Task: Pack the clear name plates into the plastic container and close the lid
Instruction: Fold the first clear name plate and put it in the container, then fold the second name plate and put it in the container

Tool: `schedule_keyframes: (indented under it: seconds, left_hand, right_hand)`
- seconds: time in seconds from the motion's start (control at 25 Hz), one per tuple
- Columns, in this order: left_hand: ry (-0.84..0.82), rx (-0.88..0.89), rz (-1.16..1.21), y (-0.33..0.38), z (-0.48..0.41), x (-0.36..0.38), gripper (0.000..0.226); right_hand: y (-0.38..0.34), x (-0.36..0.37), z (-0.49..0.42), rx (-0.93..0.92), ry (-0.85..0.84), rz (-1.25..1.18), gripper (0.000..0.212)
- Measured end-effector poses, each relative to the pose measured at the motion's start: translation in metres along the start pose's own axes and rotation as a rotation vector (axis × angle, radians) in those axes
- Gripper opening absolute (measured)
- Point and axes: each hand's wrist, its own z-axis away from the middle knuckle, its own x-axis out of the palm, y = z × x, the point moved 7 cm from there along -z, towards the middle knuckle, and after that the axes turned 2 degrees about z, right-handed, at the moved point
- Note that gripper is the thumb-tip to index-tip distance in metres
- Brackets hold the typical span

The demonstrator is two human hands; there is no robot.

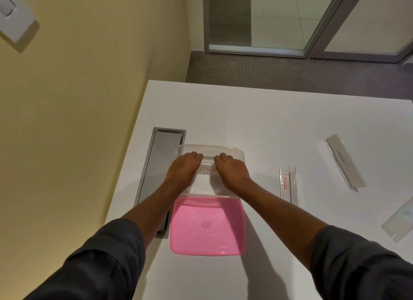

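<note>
A: Looking down on a white table (279, 125), pushed up against a yellow wall (89, 98). Clear plastic container (232, 151) sitting near the table's left edge, lid off.

B: And the lid (206, 227)? Pink, lying just this side of the container, touching or overlapping its near rim. Hard to call which.

A: Both hands in the container. Left hand (184, 168) over the left half, right hand (231, 171) over the right half, knuckles up, fingers curled down toward the far wall.

B: Grip on each? Closed, fingers folded onto a name plate (206, 170) lying across the inside. Handwritten letters showing in the gap between the two hands, "ERM" or so, the rest covered.

A: Fingertips themselves tucked out of sight, so the exact hold not visible. Dark sleeves (107, 259) pushed up to mid-forearm.

B: Over to the right, more plates out on the table. Narrow clear plate with a red label (287, 185), just beside the right forearm, apart from the container.

A: Farther right, a long plate reading "ELEPHANT" (344, 162), lying at an angle. Another clear plate (400, 221) cut off by the right edge of the view.

B: Left of the container, a grey cable hatch (154, 176) set into the table, partly under the left forearm. Grey carpet (268, 73) and a glass door frame (257, 50) beyond the far edge.
</note>
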Motion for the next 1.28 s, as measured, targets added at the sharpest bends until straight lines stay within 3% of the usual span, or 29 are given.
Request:
schedule_keyframes:
  seconds: [0.16,0.28,0.4,0.72,0.84,1.04,1.28]
  left_hand:
    - [0.154,-0.098,0.26,0.019,0.014,-0.026,0.047]
    - [0.348,-0.293,0.606,0.046,0.032,-0.041,0.035]
    - [0.43,-0.315,0.824,0.095,0.051,-0.04,0.023]
    - [-0.039,-0.586,1.192,0.217,0.065,0.043,0.016]
    - [-0.126,-0.626,1.224,0.254,0.064,0.065,0.015]
    - [-0.166,-0.671,1.123,0.286,0.054,0.084,0.024]
    - [-0.142,-0.65,1.077,0.299,0.044,0.089,0.016]
  right_hand:
    - [0.003,-0.031,0.02,0.038,0.123,-0.186,0.029]
    - [0.018,-0.055,0.058,0.138,0.268,-0.362,0.029]
    - [0.047,-0.058,0.107,0.302,0.311,-0.537,0.03]
    - [0.158,0.005,0.225,0.765,0.322,-0.939,0.015]
    - [0.178,0.04,0.254,0.904,0.2,-1.034,0.023]
    - [0.183,0.078,0.277,0.937,0.062,-1.089,0.011]
    - [0.184,0.084,0.278,0.874,0.053,-1.07,0.029]
